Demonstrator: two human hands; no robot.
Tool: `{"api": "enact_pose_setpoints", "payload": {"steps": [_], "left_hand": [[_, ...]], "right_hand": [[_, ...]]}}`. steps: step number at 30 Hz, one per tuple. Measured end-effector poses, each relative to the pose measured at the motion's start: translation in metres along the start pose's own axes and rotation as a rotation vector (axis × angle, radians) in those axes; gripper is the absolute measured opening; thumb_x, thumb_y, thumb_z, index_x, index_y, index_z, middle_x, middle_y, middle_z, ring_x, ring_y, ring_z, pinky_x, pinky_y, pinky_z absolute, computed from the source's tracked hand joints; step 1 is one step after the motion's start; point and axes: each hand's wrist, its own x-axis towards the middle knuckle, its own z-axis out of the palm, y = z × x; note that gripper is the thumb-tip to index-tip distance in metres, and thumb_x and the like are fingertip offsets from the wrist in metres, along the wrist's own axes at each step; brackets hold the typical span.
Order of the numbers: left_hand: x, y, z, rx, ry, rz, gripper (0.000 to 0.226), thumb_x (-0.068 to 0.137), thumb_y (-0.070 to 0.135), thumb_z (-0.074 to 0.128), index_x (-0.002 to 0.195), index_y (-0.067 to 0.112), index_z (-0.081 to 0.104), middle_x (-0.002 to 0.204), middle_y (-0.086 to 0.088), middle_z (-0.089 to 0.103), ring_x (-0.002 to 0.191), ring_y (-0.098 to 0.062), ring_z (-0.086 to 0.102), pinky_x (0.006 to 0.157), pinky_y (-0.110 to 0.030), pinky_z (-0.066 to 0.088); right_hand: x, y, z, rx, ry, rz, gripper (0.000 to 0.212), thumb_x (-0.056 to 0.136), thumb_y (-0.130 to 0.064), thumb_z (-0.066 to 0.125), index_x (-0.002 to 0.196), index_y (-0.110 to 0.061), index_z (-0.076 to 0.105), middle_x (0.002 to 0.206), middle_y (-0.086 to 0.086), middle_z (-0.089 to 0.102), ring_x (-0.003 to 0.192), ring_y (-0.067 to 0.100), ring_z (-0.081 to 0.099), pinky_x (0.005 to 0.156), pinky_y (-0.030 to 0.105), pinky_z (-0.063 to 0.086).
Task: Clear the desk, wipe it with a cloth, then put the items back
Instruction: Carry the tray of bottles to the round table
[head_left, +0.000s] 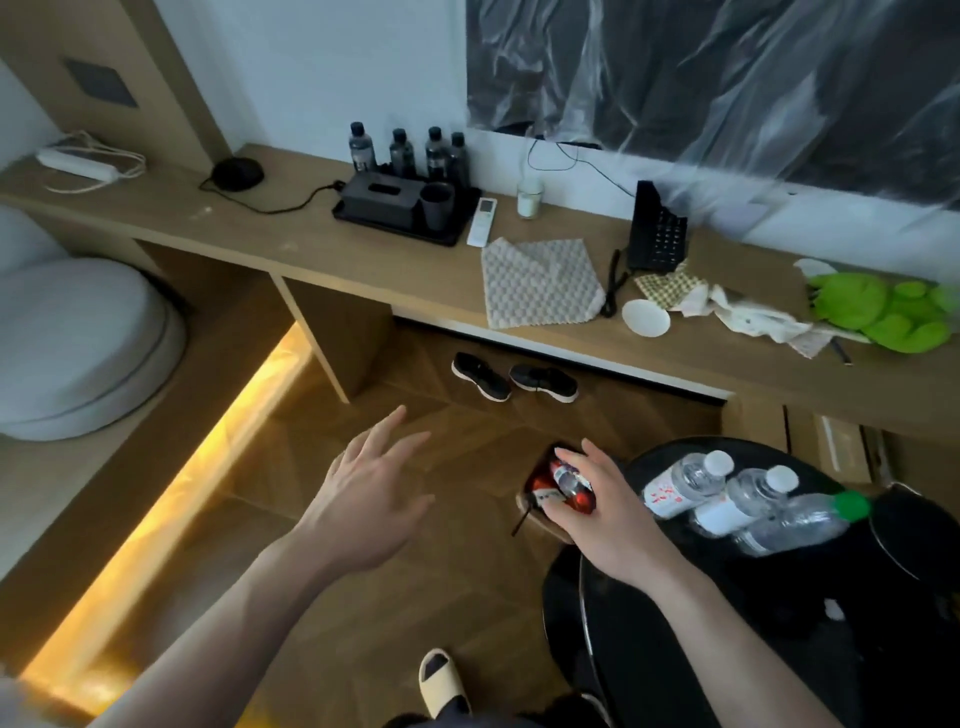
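Observation:
The long wooden desk (291, 244) runs across the view. A grey checked cloth (540, 283) lies flat on it near the middle. My right hand (608, 514) grips a small wooden tray of red packets (545, 493) by its edge, low down beside a black round table (779, 623). Three clear water bottles (727, 499) lie on that table. My left hand (371, 493) hovers over the floor with its fingers spread, holding nothing.
On the desk stand a black tray with dark bottles, a tissue box and a cup (400, 202), a white remote (482, 221), a glass (530, 197), a black phone (654, 228), a white lid (645, 317), crumpled bags (737, 317) and a green toy (883, 312). Shoes (514, 382) sit under it.

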Motion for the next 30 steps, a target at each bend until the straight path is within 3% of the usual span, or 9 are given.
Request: {"api": "enact_pose_setpoints", "payload": {"steps": [12,25,30], "left_hand": [[0.059,-0.099,-0.084,-0.084,0.097,-0.11,0.069,0.096,0.055,0.059,0.157,0.043,0.029,0.17,0.015,0.0,0.159,-0.02,-0.001,0.128,-0.053,0.016],[0.219,-0.199,-0.168,-0.056,0.097,-0.336,0.07,0.091,0.069,0.054,0.154,0.049,0.029,0.17,0.017,0.002,0.159,-0.02,0.003,0.128,-0.054,0.014],[0.263,-0.227,-0.189,-0.074,0.117,-0.362,0.07,0.092,0.067,0.054,0.154,0.048,0.029,0.17,0.016,0.003,0.158,-0.021,0.005,0.127,-0.054,0.015]], "right_hand": [[0.104,-0.087,0.013,-0.091,-0.082,-0.055,0.069,0.095,-0.053,0.064,0.154,-0.049,0.03,0.169,-0.02,0.006,0.157,0.011,0.012,0.122,0.04,0.027],[0.317,-0.168,0.026,-0.066,-0.275,-0.069,0.07,0.094,-0.058,0.062,0.155,-0.047,0.03,0.169,-0.021,0.004,0.157,0.008,0.006,0.126,0.037,0.02],[0.389,-0.202,0.027,-0.167,-0.32,-0.048,0.07,0.095,-0.058,0.059,0.156,-0.047,0.026,0.17,-0.018,0.003,0.158,0.014,0.01,0.126,0.043,0.023]]}}
